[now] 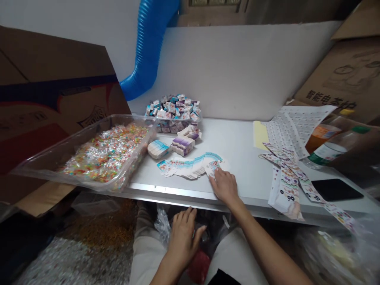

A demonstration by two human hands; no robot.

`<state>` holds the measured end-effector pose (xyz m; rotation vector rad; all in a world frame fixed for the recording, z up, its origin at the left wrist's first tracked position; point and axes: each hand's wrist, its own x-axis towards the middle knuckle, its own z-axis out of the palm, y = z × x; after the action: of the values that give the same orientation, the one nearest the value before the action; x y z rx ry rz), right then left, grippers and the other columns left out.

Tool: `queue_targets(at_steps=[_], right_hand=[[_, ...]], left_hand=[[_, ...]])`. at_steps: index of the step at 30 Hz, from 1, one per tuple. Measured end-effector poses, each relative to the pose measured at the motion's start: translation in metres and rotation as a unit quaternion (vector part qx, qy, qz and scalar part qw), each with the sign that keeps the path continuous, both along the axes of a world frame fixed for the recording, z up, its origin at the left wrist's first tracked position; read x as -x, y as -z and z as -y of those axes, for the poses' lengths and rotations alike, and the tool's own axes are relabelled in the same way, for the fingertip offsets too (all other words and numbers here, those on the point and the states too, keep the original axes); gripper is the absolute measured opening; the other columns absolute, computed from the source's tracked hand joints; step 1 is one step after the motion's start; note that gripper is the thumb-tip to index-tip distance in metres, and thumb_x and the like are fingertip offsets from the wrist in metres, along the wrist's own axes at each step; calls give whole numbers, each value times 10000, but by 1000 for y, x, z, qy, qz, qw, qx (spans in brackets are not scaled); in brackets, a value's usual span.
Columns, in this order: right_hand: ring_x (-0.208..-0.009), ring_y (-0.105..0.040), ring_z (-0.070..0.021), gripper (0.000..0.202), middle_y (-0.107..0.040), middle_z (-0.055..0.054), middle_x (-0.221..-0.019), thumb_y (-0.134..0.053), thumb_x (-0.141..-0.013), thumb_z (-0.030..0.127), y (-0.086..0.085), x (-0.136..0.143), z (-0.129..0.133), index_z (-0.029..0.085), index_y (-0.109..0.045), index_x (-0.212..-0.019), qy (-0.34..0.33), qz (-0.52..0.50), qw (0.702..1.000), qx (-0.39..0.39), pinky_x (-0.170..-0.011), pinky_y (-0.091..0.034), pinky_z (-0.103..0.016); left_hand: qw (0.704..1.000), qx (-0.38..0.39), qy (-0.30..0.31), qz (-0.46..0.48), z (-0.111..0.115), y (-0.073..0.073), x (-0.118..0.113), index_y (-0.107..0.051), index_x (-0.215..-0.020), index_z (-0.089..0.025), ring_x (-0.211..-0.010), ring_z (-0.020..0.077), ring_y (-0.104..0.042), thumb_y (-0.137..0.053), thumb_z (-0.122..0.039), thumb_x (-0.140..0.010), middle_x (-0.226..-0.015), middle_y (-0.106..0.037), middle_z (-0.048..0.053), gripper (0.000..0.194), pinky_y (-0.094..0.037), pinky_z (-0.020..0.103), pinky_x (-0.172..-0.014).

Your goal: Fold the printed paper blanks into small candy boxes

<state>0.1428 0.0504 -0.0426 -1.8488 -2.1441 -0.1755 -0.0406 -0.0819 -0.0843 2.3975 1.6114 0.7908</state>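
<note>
Pressing flat on fanned cartons [190,165], right hand [225,186] grips nothing; left hand [183,235] hangs loosely spread.

Hands at the white table

My right hand [225,185] presses the fanned cards [190,165]; my left hand [183,234] hangs open below the table [237,150].

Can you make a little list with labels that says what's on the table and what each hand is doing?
right hand: fingertips resting on the right end of the fanned row of flat printed cartons
left hand: below the table edge, over the lap, holding nothing I can see
left of the row: clear tray of colourful wrapped candies
behind the row: two small stacks of flat cartons and a clear tub of small folded boxes
right side: printed sheets and strips, two bottles, black phone
background: blue ribbed hose, cardboard boxes
</note>
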Motion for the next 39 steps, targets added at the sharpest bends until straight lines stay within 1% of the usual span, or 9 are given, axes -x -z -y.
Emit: queue_targets(at_steps=[4,7,9,13,16,23,25,30,39], right_hand=[[-1019,-564,-280,319,-636,-153,-1156,-382,-919,222,-17,-7,21,114,-629,-1091,-17,-49,996,-76,-892,-359,-428],[-999,-578,-255,318,-669,-126,-1083,-398,-918,264,-38,-1,53,148,-634,-1097,-41,-200,971,-122,-903,-379,-401],[-874,-615,-217,311,-701,-69,-932,-398,-920,320,-49,7,74,194,-668,-1010,-83,-320,944,-7,-811,-441,-329],[-788,-615,-190,296,-677,-17,-791,-428,-893,356,-51,17,90,189,-672,-901,-127,-466,850,209,-723,-468,-273],[-735,-608,-169,204,-656,-5,-747,-509,-832,313,-41,13,81,168,-651,-853,-150,-513,794,289,-679,-461,-259],[-623,-566,-131,137,-615,19,-650,-611,-728,297,-25,8,67,160,-611,-732,-182,-551,713,394,-594,-431,-237],[-595,-548,-125,122,-605,23,-629,-601,-723,283,-24,10,68,162,-609,-720,-186,-534,726,391,-575,-421,-234],[-542,-446,-106,117,-520,43,-555,-542,-716,206,-26,13,70,171,-564,-607,-157,-362,882,256,-512,-327,-211],[-572,-477,-113,143,-558,31,-617,-525,-782,253,-21,13,71,163,-598,-698,-156,-415,847,293,-551,-362,-221]], left_hand=[[998,-32,2,47,-4,-6,1,-426,-1234,-143,-980,260,-583,-473,-237,-889,-1109,-611,134,361,-498,455,-818],[992,-92,-36,79,-12,-21,-6,-212,-1384,-109,-1221,316,-424,-524,-276,-869,-1335,-435,205,625,-432,503,-935],[989,-104,-55,85,-18,-33,-11,-98,-1417,-87,-1314,352,-287,-583,-324,-831,-1427,-295,227,796,-364,545,-997],[995,-90,1,51,-23,-44,-11,-200,-1396,-119,-1237,303,-414,-512,-206,-854,-1323,-457,177,631,-358,540,-1018],[997,-45,41,41,-21,-42,-4,-246,-1374,-115,-1236,297,-419,-483,-144,-832,-1306,-474,174,593,-370,533,-1018],[995,-15,97,3,-18,-40,6,-225,-1370,-99,-1263,289,-388,-459,-84,-774,-1351,-435,181,641,-332,535,-1045],[995,-23,95,-25,-19,-40,5,-259,-1348,-92,-1230,305,-423,-454,-58,-736,-1322,-463,190,644,-334,558,-1031],[996,-25,71,-39,-18,-39,0,-409,-1210,-123,-1038,269,-568,-416,-38,-731,-1095,-607,142,486,-345,565,-1017],[995,-3,63,78,-10,-18,-3,-273,-1353,-174,-1258,240,-429,-407,-82,-840,-1315,-488,137,537,-355,521,-1043]])
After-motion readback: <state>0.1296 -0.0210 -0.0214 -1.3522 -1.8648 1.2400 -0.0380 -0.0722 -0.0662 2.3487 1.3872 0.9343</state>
